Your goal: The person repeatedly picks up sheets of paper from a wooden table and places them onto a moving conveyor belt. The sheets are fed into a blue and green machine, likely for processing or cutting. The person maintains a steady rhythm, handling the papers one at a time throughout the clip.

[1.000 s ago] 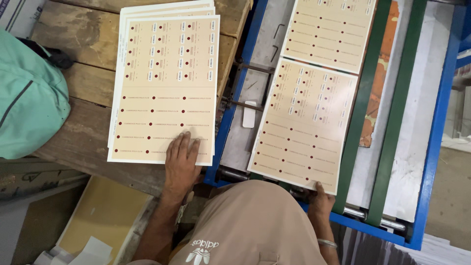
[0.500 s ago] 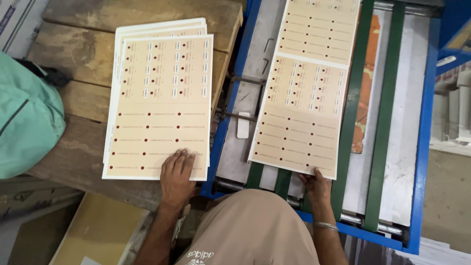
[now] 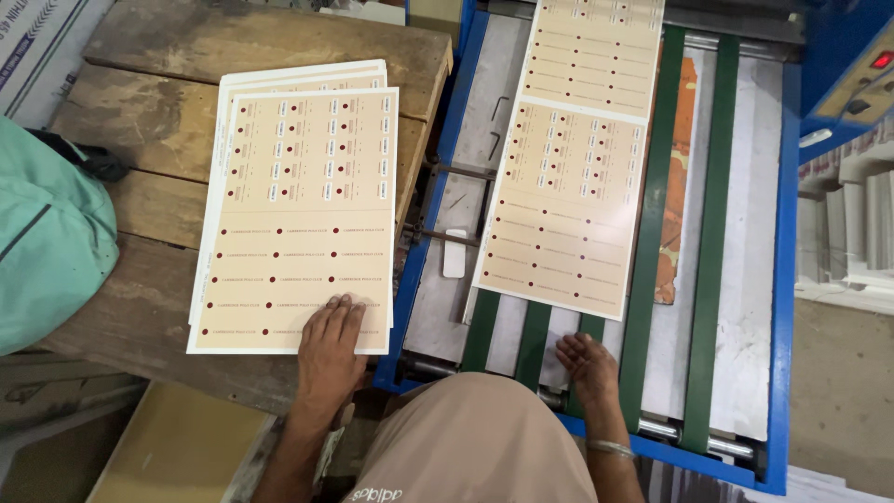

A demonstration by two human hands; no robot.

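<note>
While the stack of printed cream sheets (image 3: 296,219) is lying on the wooden table (image 3: 140,112), the left hand (image 3: 331,349) is pressing flat on its near edge, fingers spread, gripping nothing. The right hand (image 3: 587,365) is resting loosely curled, empty, on the green belts (image 3: 712,233) just below a fed sheet (image 3: 566,214). Fingers so near the belts are risking a pinch, and the top sheet may be skewing.

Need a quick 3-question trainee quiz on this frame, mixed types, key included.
1. True or false: the left hand rests flat on the stack of printed sheets on the wooden table.
2. The right hand is at: A) the red light, B) the near end of the green belts, C) the teal bag.
3. How many printed sheets lie on the belts?

Key: 1 true. 2 B. 3 two, one sheet nearer, another beyond it.
</note>
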